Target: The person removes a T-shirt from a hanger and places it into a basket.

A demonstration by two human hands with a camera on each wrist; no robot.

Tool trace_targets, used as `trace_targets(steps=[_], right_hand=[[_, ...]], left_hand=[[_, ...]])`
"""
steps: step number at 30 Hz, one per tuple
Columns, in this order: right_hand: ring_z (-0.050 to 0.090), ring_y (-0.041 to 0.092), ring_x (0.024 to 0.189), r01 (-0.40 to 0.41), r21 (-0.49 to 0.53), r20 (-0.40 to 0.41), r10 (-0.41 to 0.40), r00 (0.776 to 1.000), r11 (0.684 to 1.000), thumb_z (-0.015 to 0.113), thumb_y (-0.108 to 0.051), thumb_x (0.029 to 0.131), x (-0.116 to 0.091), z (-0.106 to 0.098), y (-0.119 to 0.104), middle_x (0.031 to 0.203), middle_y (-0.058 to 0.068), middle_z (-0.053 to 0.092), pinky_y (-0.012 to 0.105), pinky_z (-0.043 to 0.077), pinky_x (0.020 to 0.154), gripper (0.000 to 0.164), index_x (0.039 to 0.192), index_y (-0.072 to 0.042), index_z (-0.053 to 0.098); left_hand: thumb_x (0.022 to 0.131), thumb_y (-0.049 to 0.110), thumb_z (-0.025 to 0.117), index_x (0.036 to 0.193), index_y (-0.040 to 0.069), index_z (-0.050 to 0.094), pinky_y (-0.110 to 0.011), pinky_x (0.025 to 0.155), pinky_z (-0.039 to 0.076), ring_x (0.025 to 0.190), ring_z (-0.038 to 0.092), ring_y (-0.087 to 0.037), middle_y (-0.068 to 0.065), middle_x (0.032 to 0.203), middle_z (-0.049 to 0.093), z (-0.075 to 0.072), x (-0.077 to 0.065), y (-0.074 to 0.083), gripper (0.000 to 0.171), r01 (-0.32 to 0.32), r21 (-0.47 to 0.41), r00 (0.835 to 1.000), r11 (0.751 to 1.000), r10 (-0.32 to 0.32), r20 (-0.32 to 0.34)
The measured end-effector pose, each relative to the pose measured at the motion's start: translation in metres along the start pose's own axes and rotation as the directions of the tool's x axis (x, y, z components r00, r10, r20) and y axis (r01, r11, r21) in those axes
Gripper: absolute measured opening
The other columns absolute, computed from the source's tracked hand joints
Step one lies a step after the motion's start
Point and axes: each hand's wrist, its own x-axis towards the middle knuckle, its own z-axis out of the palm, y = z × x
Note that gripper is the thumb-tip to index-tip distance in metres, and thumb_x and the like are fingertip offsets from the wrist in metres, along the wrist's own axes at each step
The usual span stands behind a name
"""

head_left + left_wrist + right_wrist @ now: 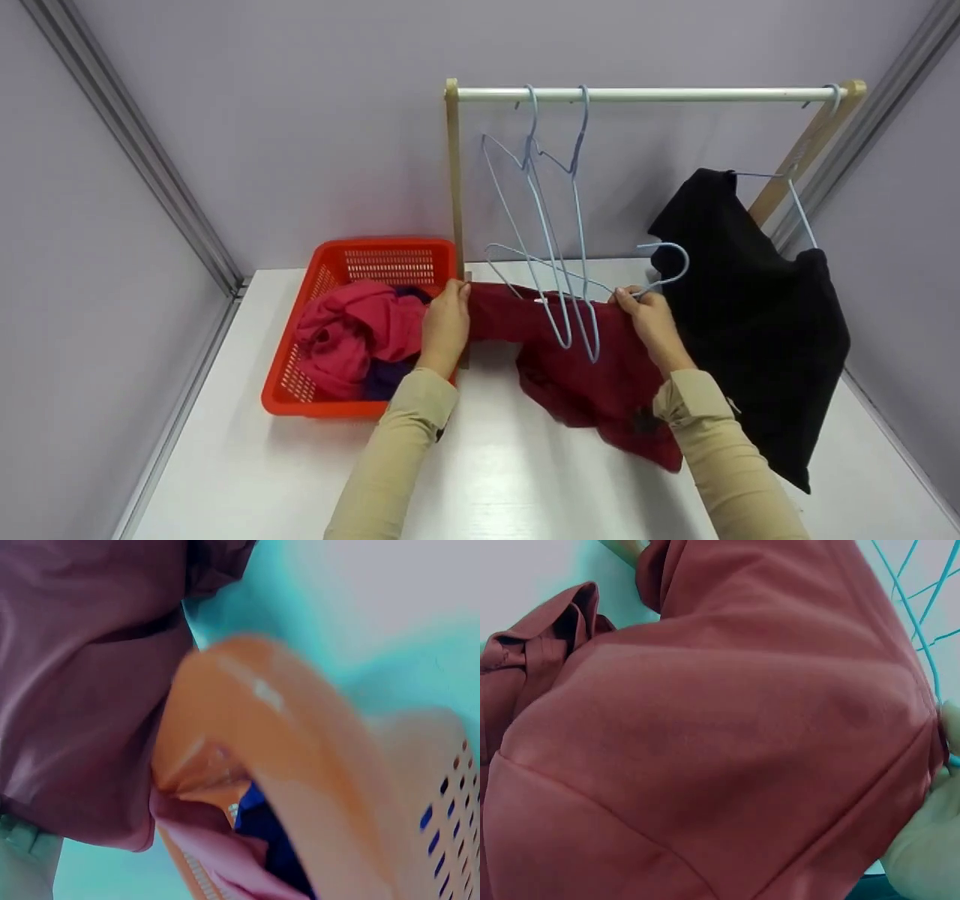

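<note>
Rack [675, 94], past one o'clock, holds one clothed hanger [802, 213] and two bare hangers [582, 255] partly covering the maroon garment [622, 382] toward four, which hides part of a fourth hanger [685, 262]. Arms [735, 465] extend forward: left hand [448, 319] at seven pinches the garment, right hand [654, 322] past three grips garment and fourth hanger.

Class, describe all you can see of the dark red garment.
The dark red garment looks like smooth cloth, with seams, a small white tag at its upper edge and a dark patch low down. The left grip and right grip spread that edge between them; the rest hangs in loose folds over the white table. It is right of the red basket, below the rack bar. The right grip also holds a light blue hanger; whether it is inside is unclear.
</note>
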Motion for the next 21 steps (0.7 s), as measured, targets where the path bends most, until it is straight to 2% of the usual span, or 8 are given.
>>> trace_targets(steps=[3,9,12,14,16,19,21], right_hand=[[0.048,-0.002,0.071,-0.018,-0.027,-0.054,0.016,0.998,0.999,0.049,-0.02,0.098,0.002,0.004,0.0,0.071,-0.019,0.055,0.014,0.039,0.069,0.025,0.084,-0.008,0.065],[0.047,-0.004,0.072,-0.001,0.0,-0.169,0.001,0.986,1.0,0.046,-0.018,0.099,0.002,0.024,-0.004,0.08,-0.011,0.06,0.012,0.038,0.069,0.032,0.103,0.01,0.062],[0.046,-0.003,0.074,0.024,0.032,-0.23,-0.016,0.973,0.999,0.046,-0.015,0.099,0.002,0.036,-0.005,0.084,-0.004,0.062,0.011,0.036,0.07,0.032,0.105,0.012,0.061],[0.048,-0.003,0.074,0.028,0.09,-0.251,-0.005,0.968,0.996,0.046,-0.014,0.099,0.001,0.041,-0.006,0.084,-0.003,0.063,0.01,0.038,0.071,0.031,0.106,0.013,0.06],[0.049,-0.002,0.075,0.015,0.118,-0.254,0.016,0.967,0.993,0.045,-0.015,0.099,-0.001,0.046,-0.007,0.088,0.002,0.064,0.01,0.039,0.071,0.032,0.108,0.012,0.059],[0.05,-0.001,0.08,-0.052,0.137,-0.204,0.079,0.976,0.989,0.042,-0.021,0.101,-0.005,0.051,-0.012,0.103,0.011,0.065,0.011,0.039,0.074,0.038,0.115,0.01,0.058],[0.049,0.001,0.081,-0.106,0.124,-0.16,0.125,0.979,0.987,0.039,-0.025,0.101,-0.008,0.055,-0.017,0.106,0.011,0.064,0.011,0.038,0.074,0.041,0.118,0.008,0.058]], left_hand=[[0.097,0.024,0.05,0.098,0.004,0.06,-0.05,0.071,0.051,0.083,0.067,-0.039,-0.02,0.086,0.07,0.006,-0.003,0.005,0.022,-0.015,-0.003,1.0,1.0,0.015,-0.002],[0.097,0.027,0.05,0.098,0.008,0.064,-0.046,0.072,0.052,0.083,0.069,-0.033,-0.013,0.09,0.073,0.017,-0.012,0.026,0.024,-0.009,-0.027,0.997,1.0,0.012,0.078],[0.097,0.026,0.049,0.098,0.008,0.064,-0.043,0.074,0.052,0.086,0.069,-0.03,-0.013,0.093,0.073,0.023,-0.018,0.038,0.024,-0.001,-0.105,0.994,0.994,0.013,0.111],[0.097,0.024,0.05,0.098,0.007,0.064,-0.04,0.076,0.052,0.086,0.068,-0.027,-0.013,0.093,0.072,0.028,-0.022,0.046,0.023,0.039,-0.197,0.99,0.98,-0.011,0.143],[0.097,0.023,0.05,0.098,0.005,0.064,-0.036,0.078,0.051,0.087,0.066,-0.024,-0.013,0.093,0.071,0.033,-0.026,0.053,0.023,0.091,-0.296,0.982,0.951,-0.036,0.184],[0.097,0.02,0.051,0.098,0.001,0.064,-0.032,0.08,0.05,0.088,0.063,-0.022,-0.014,0.095,0.07,0.039,-0.032,0.063,0.022,0.143,-0.408,0.969,0.902,-0.043,0.245],[0.096,0.018,0.053,0.098,-0.001,0.064,-0.031,0.086,0.05,0.093,0.065,-0.023,-0.015,0.096,0.071,0.042,-0.035,0.068,0.022,0.138,-0.432,0.963,0.891,-0.018,0.27]])
